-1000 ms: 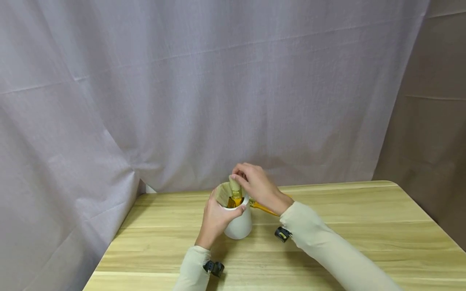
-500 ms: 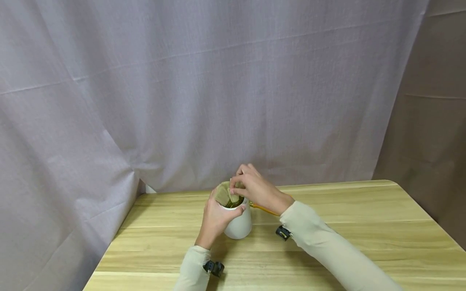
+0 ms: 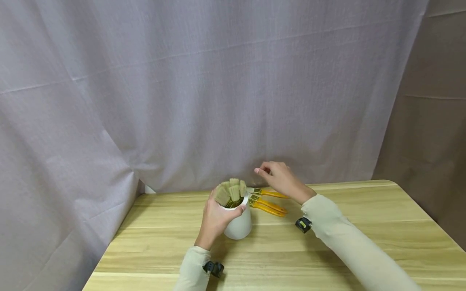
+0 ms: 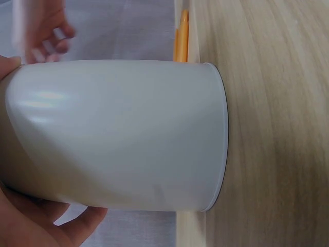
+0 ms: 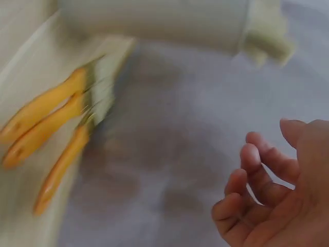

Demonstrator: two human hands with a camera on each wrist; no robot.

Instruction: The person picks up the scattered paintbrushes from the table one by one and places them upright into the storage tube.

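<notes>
A white cup (image 3: 238,224) stands on the wooden table (image 3: 364,226) with several paintbrushes (image 3: 231,192) in it, bristles up. My left hand (image 3: 216,218) grips the cup (image 4: 118,134) around its side. My right hand (image 3: 278,178) hovers empty, fingers loosely curled, above three yellow-handled brushes (image 3: 267,202) that lie on the table just right of the cup. In the right wrist view those brushes (image 5: 56,134) appear blurred at the left, the right hand (image 5: 277,195) at the lower right and the cup (image 5: 154,20) along the top.
A grey curtain (image 3: 204,89) hangs close behind the table's far edge. The table's left edge (image 3: 109,246) is near the cup. Bare wood stretches to the right and toward me.
My right hand let go of the brush it was pushing into the cup and moved right and up, uncovering the yellow-handled brushes on the table. The left hand stayed on the cup.
</notes>
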